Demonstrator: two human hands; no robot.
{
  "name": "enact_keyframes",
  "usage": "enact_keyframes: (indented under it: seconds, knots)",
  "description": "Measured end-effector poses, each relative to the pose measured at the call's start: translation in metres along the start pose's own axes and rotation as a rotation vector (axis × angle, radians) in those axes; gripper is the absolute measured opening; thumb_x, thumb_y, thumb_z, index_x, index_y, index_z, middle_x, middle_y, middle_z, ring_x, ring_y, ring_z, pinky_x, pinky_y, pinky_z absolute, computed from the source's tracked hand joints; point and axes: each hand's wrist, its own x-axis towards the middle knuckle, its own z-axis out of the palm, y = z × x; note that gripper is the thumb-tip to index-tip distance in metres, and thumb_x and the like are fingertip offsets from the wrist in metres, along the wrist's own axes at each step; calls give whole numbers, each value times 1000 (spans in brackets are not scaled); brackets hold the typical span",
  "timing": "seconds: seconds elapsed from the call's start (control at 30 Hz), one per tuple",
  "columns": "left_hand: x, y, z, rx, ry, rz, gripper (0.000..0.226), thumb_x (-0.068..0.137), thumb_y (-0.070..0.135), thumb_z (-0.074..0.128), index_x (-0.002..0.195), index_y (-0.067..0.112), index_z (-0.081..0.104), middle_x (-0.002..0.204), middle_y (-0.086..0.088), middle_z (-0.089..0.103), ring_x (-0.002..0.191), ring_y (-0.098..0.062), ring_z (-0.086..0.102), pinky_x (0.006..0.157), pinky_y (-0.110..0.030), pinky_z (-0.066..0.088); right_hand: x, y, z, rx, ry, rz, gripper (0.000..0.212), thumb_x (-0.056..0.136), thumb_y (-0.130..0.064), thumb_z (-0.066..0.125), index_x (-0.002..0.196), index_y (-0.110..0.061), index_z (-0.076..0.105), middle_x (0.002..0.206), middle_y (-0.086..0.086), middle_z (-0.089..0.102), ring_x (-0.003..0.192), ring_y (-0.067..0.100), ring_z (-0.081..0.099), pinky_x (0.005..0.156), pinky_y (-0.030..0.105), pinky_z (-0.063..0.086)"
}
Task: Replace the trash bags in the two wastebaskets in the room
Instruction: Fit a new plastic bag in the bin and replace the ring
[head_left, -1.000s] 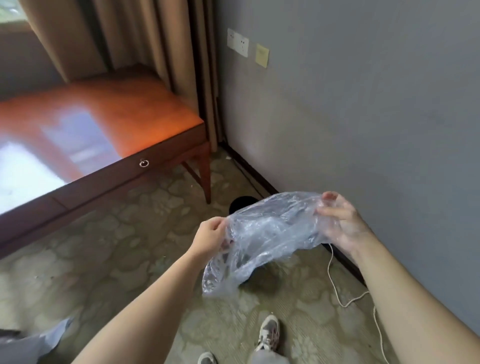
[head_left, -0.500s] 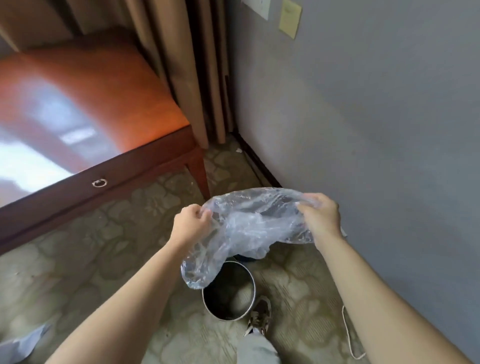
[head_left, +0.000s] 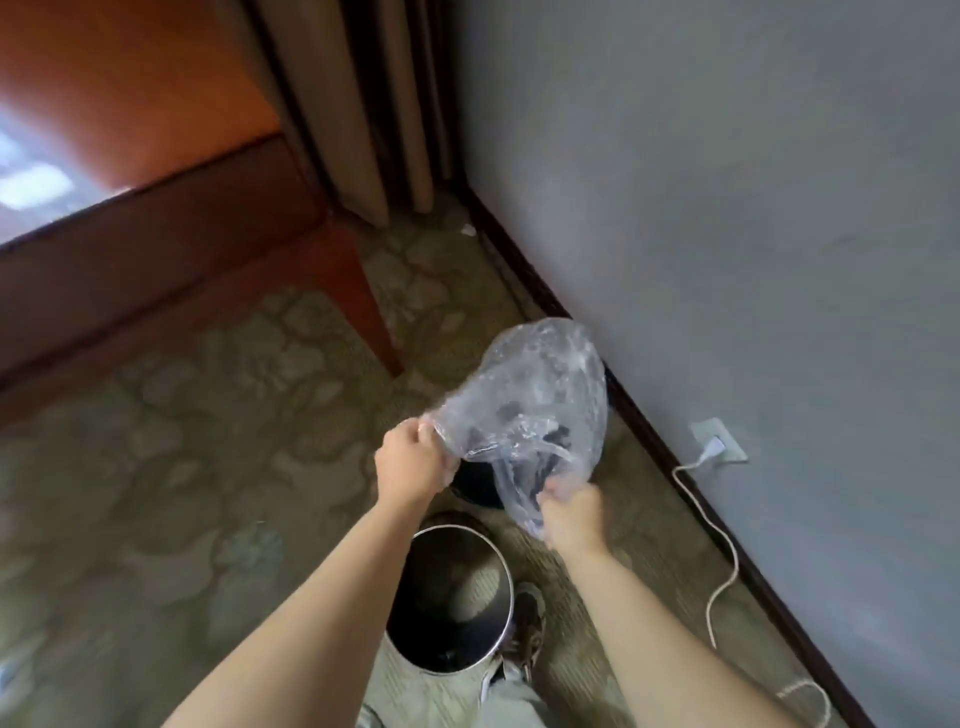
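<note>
Hidden and cut-off parts

A second dark bin (head_left: 475, 486) sits mostly behind the clear bag (head_left: 540, 395); the desk (head_left: 156, 239) runs off the left edge; the shoe (head_left: 527, 631) is half covered.

No text, label, brand, number or sign can be read anywhere in view.

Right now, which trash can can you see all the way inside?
The shiny-rimmed wastebasket by the person's shoe. The other black wastebasket, farther off, is mostly hidden behind the clear bag.
</note>
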Motion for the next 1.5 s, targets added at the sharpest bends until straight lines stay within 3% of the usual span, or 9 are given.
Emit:
enact_keyframes:
  seconds: [0.17, 0.3, 0.5, 0.63, 0.73, 0.87, 1.1, 1.33, 1.5]
  knots:
    - [30, -39, 26, -139, -132, -205, 45, 72, 30, 46, 109, 11, 61, 98, -25, 68, 65, -27, 61, 63, -39, 56, 21, 2, 1, -3, -28, 38, 14, 80, -10, 59, 85, -12, 72, 77, 13, 70, 53, 27, 62, 42, 28, 49]
    - [18, -39, 28, -47, -60, -135, 34, 84, 21, 54, 117, 25, 50, 94, 0, 63, 77, -20, 61, 73, -35, 51, 32, 6, 4, 11, -43, 21, 19, 86, -14, 53, 75, -16, 68, 75, 13, 71, 42, 21, 54, 34, 20, 37]
    - [26, -38, 30, 92, -1, 173, 18, 93, 2, 44, 93, 20, 46, 63, 3, 51, 53, -9, 45, 54, -22, 43, 59, 12, -3, 50, 78, -10, 18, 90, -23, 54, 85, -14, 69, 80, 8, 72, 74, 39, 69, 60, 42, 55]
    - [57, -39, 44, 157, -37, 252, 38, 79, -10, 44, 66, 22, 60, 81, -1, 52, 77, -13, 51, 68, -22, 39, 84, 14, -5, 15, 85, -59, 26, 93, -24, 56, 115, -15, 68, 105, 6, 73, 96, 30, 68, 81, 42, 58]
    - [80, -36, 59, 178, -30, 167, 30, 87, 2, 45, 94, 14, 71, 102, -8, 57, 94, -22, 56, 78, -29, 46, 110, 14, -5, -90, 33, -73, 19, 92, -24, 59, 106, -14, 68, 98, 6, 70, 91, 28, 67, 70, 31, 51]
    - [122, -43, 80, 172, -105, -20, 43, 90, 6, 52, 130, 21, 53, 106, -6, 60, 80, -16, 60, 53, -19, 47, 166, 19, 5, -139, -46, -35, 11, 89, -27, 62, 88, -17, 64, 92, 6, 70, 89, 29, 67, 75, 36, 54]
    - [216, -87, 122, 276, -79, -106, 31, 87, 2, 56, 116, -3, 63, 99, -22, 66, 85, -32, 66, 62, -33, 46, 273, 29, 32, -44, -172, 42, 49, 83, -58, 61, 78, -10, 69, 81, 5, 69, 73, 20, 64, 69, 32, 51]
    - [248, -112, 135, 197, -94, -200, 30, 94, 5, 51, 121, 16, 58, 73, -3, 49, 57, -15, 45, 38, -20, 38, 336, 36, 54, 173, -194, 223, 32, 86, -35, 68, 102, -7, 66, 90, 11, 73, 78, 32, 73, 71, 43, 61]
    - [208, -168, 105, 56, -202, 119, 67, 87, -11, 57, 142, 25, 42, 90, -2, 56, 64, -5, 58, 59, -17, 48, 307, 88, 50, 95, -58, 240, 27, 93, -14, 58, 112, 5, 62, 78, 8, 60, 76, 23, 61, 61, 30, 50]
